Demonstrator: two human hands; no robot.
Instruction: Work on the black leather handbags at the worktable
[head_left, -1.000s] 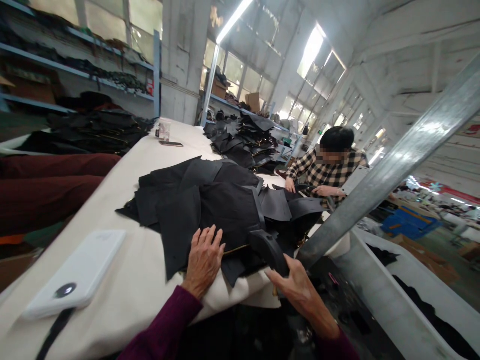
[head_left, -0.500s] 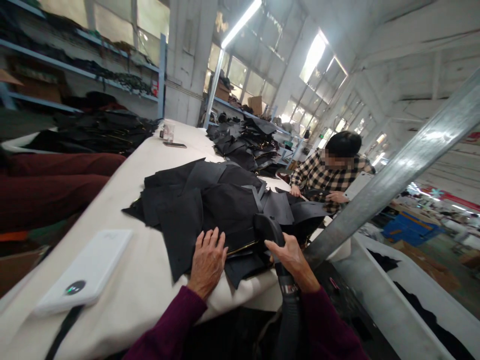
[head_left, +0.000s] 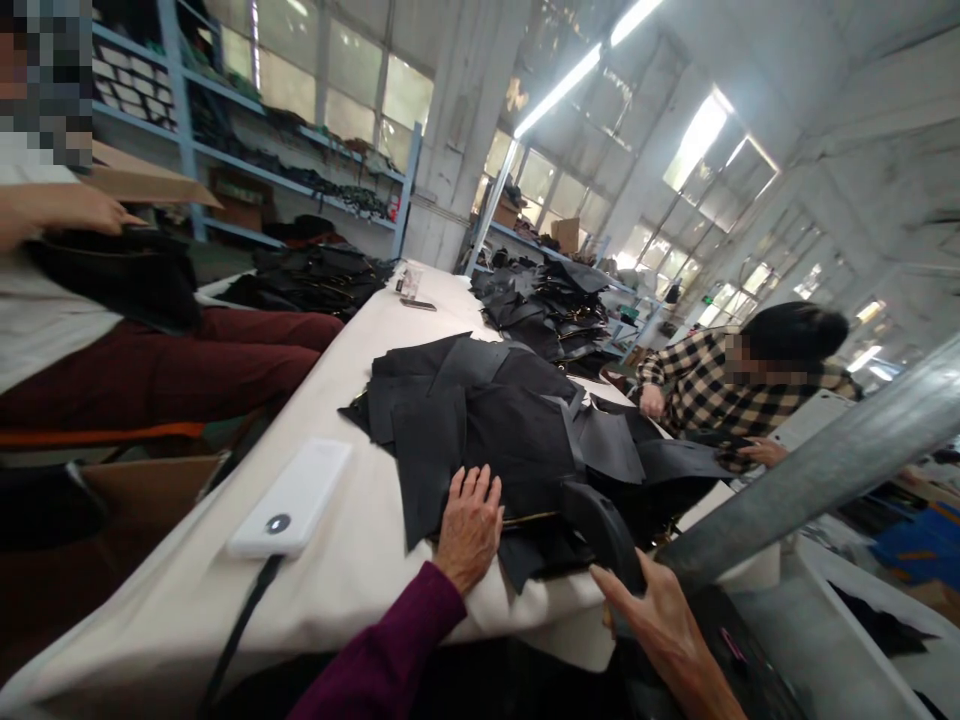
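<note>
My left hand (head_left: 471,528) lies flat on the near edge of a pile of black cut pieces (head_left: 517,425), fingers stretched out, beside a gold zipper (head_left: 534,518). My right hand (head_left: 660,612) is closed round a black curved tube (head_left: 611,525), thumb on the left side; the other fingers are mostly hidden. The tube's upper end rests over the near right of the pile, and its lower part runs down towards me. I cannot tell what kind of tool it is.
A white device (head_left: 292,500) with a black cord lies on the cream-covered table (head_left: 367,600). A slanted metal post (head_left: 817,470) rises at right, near a white bin (head_left: 832,610). People sit at left and far right. Another black pile (head_left: 547,305) and a phone (head_left: 418,304) lie farther back.
The view has swung left, so the scene sits farther right and a seated person holding a black piece shows at left. Both hands keep their places on the pile and tube.
</note>
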